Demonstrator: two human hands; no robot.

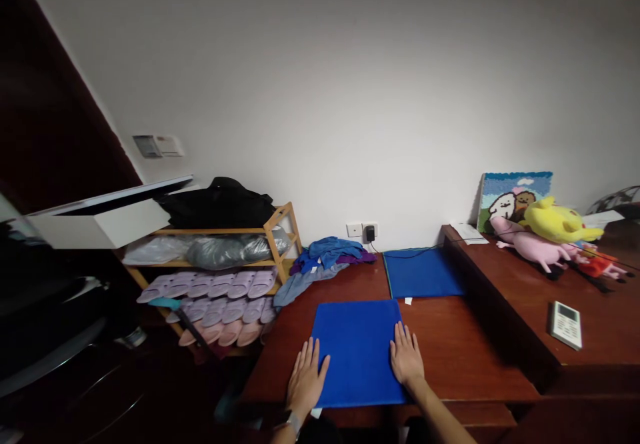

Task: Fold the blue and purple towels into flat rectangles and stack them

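Note:
A blue cloth lies flat and smooth on the brown wooden table. My left hand rests on its left edge, fingers stretched out and the thumb apart. On the opposite edge lies my right hand, also flat, fingers extended. Neither hand grips anything. A small white tag shows at the cloth's near left corner. Behind it, another blue cloth is spread out near the wall, with a tag at its front edge. Crumpled blue, purple and grey cloths are heaped at the back left.
A wooden rack with several slippers and a black bag stands left. The raised desk at right holds plush toys, a picture and a white calculator-like device. A black plug trails a cord.

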